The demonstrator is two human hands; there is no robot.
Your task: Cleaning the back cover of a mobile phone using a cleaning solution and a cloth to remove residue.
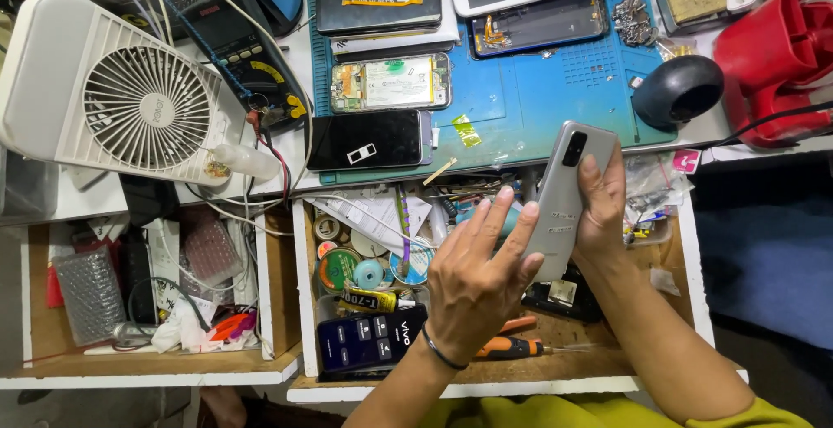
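1. A dark blue rectangular box (370, 342) with white markings is lying at the front of the open wooden drawer (607, 367), just left of the left hand's wrist.
2. A yellow glue tube (369, 301) with black lettering is resting just above that box, beside several round tape rolls (369, 274).
3. A small yellow-green sticker (466, 130) is sitting on the blue work mat (538, 98), and a white label is showing on the black phone (369, 140) lying face up at the mat's left edge.
4. An opened phone (390, 83), with its pale battery and a green sticker showing, is lying above the black one.
5. The silver-grey phone with a dark camera block (566, 194) is being held over the open drawer, just below the mat's front edge, its back facing up and its camera end pointing away from the person.
6. The right hand (601, 211) is gripping the phone's right edge, fingers curled around it with the thumb lying on the back.
7. The left hand (475, 282) is pressing its extended, slightly spread fingers against the phone's left edge.
8. An orange-handled screwdriver (512, 347) is lying in the drawer beneath the left wrist.
9. A white desk fan (121, 90) is standing at the far left.
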